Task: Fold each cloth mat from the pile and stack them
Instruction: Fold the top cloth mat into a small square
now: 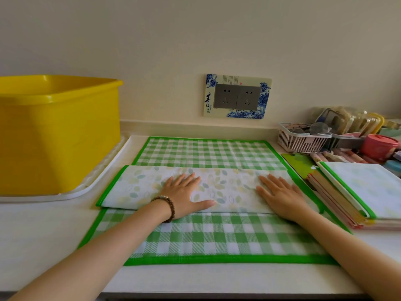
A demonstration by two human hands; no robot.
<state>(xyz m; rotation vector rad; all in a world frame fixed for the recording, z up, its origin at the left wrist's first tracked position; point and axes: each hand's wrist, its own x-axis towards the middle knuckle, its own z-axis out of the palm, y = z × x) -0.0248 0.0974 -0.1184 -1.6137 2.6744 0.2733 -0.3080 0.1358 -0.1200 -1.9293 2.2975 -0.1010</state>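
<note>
A green-checked cloth mat (208, 235) with a green border lies spread on the white counter. A band of it is folded over across the middle, showing its pale leaf-print underside (138, 185). My left hand (184, 196), with a bead bracelet on the wrist, presses flat on that band left of centre. My right hand (280, 196) presses flat on its right part. Both hands have fingers spread and hold nothing. A stack of folded mats (355, 192) rests at the right, with a leaf-print one on top.
A big yellow plastic tub (58, 135) stands on a white tray (104, 177) at the left. A wall socket plate (237, 96) is behind. A small pink basket (301, 140), a red lidded pot (379, 146) and clutter fill the back right corner.
</note>
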